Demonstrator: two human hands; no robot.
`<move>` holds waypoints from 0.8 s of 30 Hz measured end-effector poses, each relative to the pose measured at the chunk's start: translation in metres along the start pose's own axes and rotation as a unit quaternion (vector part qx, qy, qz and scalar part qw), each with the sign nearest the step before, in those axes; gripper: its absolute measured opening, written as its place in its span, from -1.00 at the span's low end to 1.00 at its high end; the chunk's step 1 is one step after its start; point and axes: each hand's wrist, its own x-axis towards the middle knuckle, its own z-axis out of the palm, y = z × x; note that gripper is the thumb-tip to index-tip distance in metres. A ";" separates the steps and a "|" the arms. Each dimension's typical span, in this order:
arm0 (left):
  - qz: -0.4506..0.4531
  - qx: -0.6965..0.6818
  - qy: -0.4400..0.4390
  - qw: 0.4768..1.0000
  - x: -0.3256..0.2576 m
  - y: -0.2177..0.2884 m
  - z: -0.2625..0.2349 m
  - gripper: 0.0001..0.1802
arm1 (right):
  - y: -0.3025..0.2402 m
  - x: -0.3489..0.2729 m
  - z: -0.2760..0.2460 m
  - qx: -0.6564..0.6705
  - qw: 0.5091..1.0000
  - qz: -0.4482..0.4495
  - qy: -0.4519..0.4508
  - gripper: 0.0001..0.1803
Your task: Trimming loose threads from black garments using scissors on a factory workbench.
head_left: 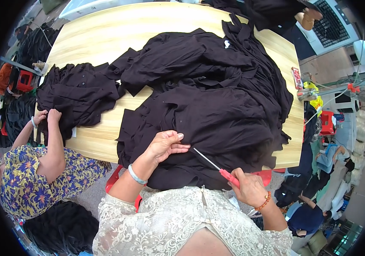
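Note:
A large heap of black garments lies in front of me, its near edge hanging over the table edge toward my lap. My left hand is at the near part of the heap, thumb and fingers closed on the cloth of a black garment. In my right hand is a pair of red-handled scissors, seen nearly edge-on. Their long thin blades point up and left, the tip close to my left fingertips. My right fingers hide the handle loops.
The pale wooden table carries the heap. At left, a person in a floral dress handles another black garment. Another person's hand shows at the far right corner. Red stools and a black cloth pile stand around.

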 end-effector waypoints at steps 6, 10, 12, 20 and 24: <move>0.012 -0.027 -0.020 0.999 -0.001 0.001 -0.003 -0.85 | -0.016 0.015 -0.007 -0.009 1.000 0.001 -0.010 -0.74; 0.003 -0.050 -0.040 0.998 -0.002 0.013 -0.011 -0.89 | -0.020 0.017 -0.012 0.055 0.998 -0.021 0.024 -0.68; 0.007 -0.088 -0.069 0.994 0.000 0.020 -0.012 -0.88 | -0.020 0.021 -0.008 0.070 0.997 -0.016 0.034 -0.65; 0.066 -0.177 -0.057 0.980 0.030 0.037 -0.002 -0.87 | -0.019 0.042 -0.015 0.048 0.993 -0.027 0.103 -0.69; 0.107 -0.155 -0.033 0.982 0.036 0.025 -0.007 -0.91 | -0.024 0.056 -0.022 -0.001 0.999 -0.002 0.052 -0.76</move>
